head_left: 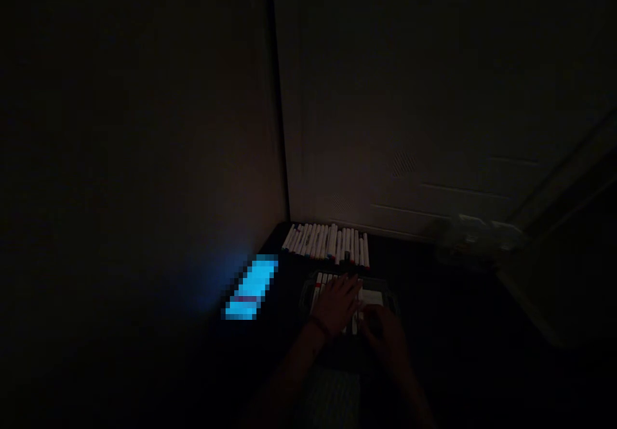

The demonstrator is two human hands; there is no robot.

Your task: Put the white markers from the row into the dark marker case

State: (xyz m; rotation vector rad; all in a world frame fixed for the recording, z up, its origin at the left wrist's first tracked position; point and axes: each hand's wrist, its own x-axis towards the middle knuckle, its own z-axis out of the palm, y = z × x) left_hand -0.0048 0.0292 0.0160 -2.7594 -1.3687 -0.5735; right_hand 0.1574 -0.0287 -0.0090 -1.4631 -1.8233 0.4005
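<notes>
Markers (322, 282) fill a dark case (304, 295) on the table (424, 275), just right of a glowing blue screen (250, 288) and in front of a loose back row (328, 241). Left hand (337, 304) lies flat on them, fingers spread, grip released, seemingly sorting. Lifting one calls for a single-barrel pinch. Right hand (385, 334) hangs beside it, curled, but it is too dark to tell its grip.
</notes>
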